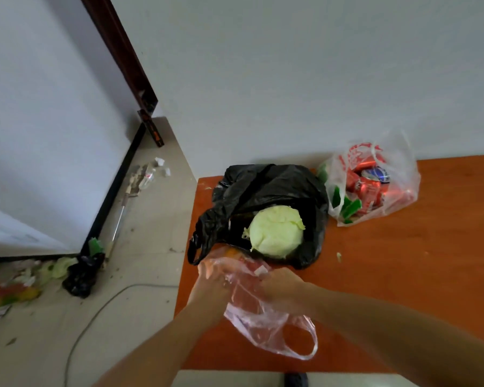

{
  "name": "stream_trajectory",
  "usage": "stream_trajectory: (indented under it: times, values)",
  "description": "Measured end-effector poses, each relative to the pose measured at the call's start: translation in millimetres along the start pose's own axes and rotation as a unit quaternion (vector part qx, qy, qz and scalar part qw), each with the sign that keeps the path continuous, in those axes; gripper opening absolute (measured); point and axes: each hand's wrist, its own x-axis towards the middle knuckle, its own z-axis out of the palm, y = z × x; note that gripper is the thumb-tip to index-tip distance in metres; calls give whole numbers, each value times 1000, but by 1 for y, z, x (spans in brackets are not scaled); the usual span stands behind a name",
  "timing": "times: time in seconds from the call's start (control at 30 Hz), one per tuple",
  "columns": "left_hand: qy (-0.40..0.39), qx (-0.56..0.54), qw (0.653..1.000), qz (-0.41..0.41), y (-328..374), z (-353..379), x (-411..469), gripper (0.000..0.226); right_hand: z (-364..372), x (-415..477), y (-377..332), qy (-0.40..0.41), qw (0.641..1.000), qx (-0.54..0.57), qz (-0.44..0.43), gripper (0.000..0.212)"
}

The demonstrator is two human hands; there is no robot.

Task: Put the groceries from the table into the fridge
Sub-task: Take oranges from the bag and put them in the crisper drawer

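A pale green cabbage (275, 233) lies in an open black plastic bag (266, 188) on the orange table (417, 261). Just in front of it, both my hands are at a clear pinkish plastic bag (266, 325) near the table's left front. My left hand (215, 277) is partly inside or behind the film and grips it. My right hand (282, 283) grips the bag's other side. Something orange shows at the bag's top edge; the rest of its contents are hidden. A second clear bag (375, 185) with red drink cans and green packets sits at the back.
The table stands against a white wall. Left of it is a bare floor with a grey cable (95, 311), a small black bag (81, 277) and scattered litter by a white door or panel (39, 135). A dark wooden door frame (123, 51) runs up the wall.
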Motion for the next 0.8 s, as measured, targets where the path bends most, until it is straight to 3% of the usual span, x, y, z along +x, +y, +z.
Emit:
stream_trajectory:
  times: [0.17,0.4,0.57,0.8]
  values:
    - [8,-67,996,-62,-58,20,25,64,0,59,-6,9,1000,-7,19,39]
    - [50,-111,993,5,-104,45,61,66,3,117,-4,-9,983,56,175,75]
    - [71,-183,975,106,-120,71,95,75,16,140,-8,-45,951,103,287,84]
    - [92,-220,957,168,-117,98,114,79,30,140,-12,34,897,227,377,86]
